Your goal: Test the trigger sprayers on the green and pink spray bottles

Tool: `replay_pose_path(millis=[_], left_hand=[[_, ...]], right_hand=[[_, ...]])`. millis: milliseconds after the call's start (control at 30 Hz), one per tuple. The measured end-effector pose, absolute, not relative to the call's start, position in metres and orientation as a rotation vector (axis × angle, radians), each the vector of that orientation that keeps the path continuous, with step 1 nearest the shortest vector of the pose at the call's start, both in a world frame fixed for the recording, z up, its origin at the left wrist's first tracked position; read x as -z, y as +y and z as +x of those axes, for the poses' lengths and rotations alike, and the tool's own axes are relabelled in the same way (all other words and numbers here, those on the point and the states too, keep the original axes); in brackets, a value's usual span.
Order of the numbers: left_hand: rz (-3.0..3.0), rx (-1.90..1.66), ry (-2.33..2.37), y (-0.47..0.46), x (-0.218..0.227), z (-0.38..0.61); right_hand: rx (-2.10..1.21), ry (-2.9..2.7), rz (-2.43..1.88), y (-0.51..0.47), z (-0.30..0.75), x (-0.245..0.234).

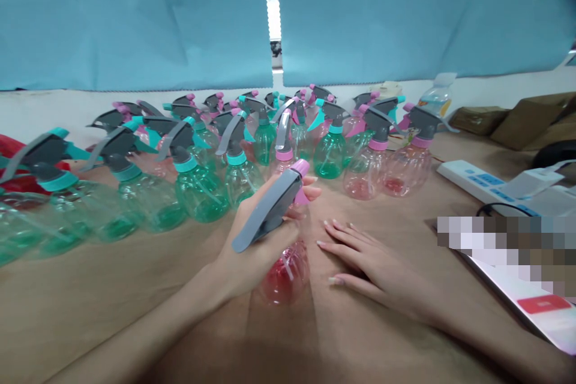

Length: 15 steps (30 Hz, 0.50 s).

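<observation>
Spray bottles (330, 153) are standing on the counter (90, 294), left and far; before them, another bottle (283, 279) is sitting in the left hand (269, 246). A power strip (477, 183) is lying right, boxes (537, 123) sitting behind it.

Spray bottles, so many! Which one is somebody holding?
The pink-nozzled bottle, front and centre. It's in the left hand, the only one held.

A person's bare, slender forearms (148, 327).
The right hand (382, 264), nearer the power strip (483, 183), is bare, with slim fingers (348, 253) and long, smooth nails (333, 281); the left hand (254, 231), farther from it, is also bare.
</observation>
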<state>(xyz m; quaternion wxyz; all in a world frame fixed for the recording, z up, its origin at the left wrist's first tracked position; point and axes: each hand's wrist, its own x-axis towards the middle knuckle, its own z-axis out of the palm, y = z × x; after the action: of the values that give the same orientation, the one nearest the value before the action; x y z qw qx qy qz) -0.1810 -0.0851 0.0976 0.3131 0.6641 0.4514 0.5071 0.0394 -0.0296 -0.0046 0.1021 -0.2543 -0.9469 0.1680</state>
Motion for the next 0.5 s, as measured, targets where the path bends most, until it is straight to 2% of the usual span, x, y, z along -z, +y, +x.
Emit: replay_pose_path(millis=[500], left_hand=[[1.762, -1.379, 1.206, -0.0858, -0.0967, -0.1803]], right_hand=[[-0.488, -2.800, -0.762, -0.0305, 0.0400, 0.0032]])
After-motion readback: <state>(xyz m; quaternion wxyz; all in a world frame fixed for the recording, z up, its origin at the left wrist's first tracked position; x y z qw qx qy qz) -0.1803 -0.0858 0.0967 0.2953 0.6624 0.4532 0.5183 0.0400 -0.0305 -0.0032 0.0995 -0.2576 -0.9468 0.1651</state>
